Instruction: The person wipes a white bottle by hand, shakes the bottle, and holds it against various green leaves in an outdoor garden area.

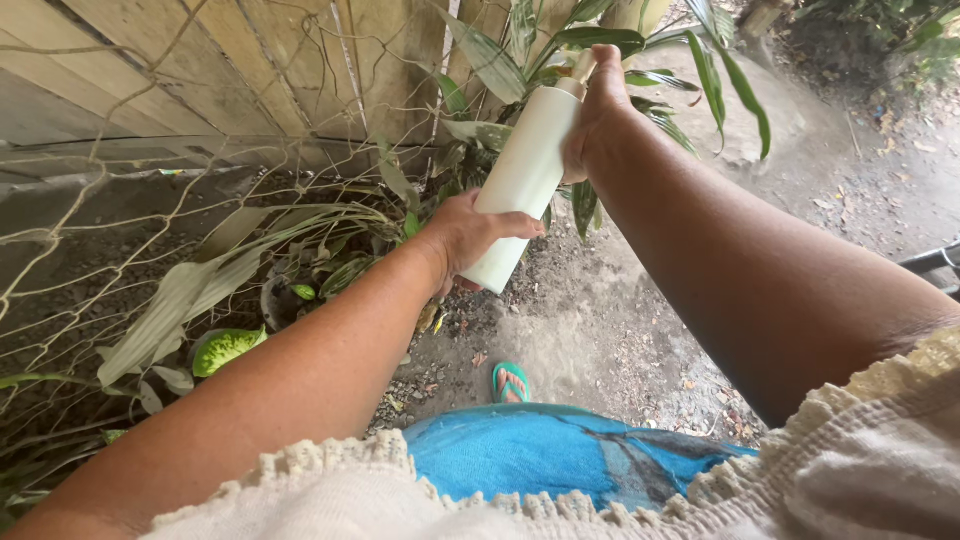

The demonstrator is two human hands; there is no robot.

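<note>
Bare dirt ground [590, 330] runs along a wooden fence [250, 70] hung with wire mesh [120, 200]. Held tilted above leafy plants [330, 250] is a pale bottle [520, 180]: the left hand [470, 240] has fingers [515, 225] wrapped around its base, the right hand [600, 115] fingers closed over its pump top.
</note>
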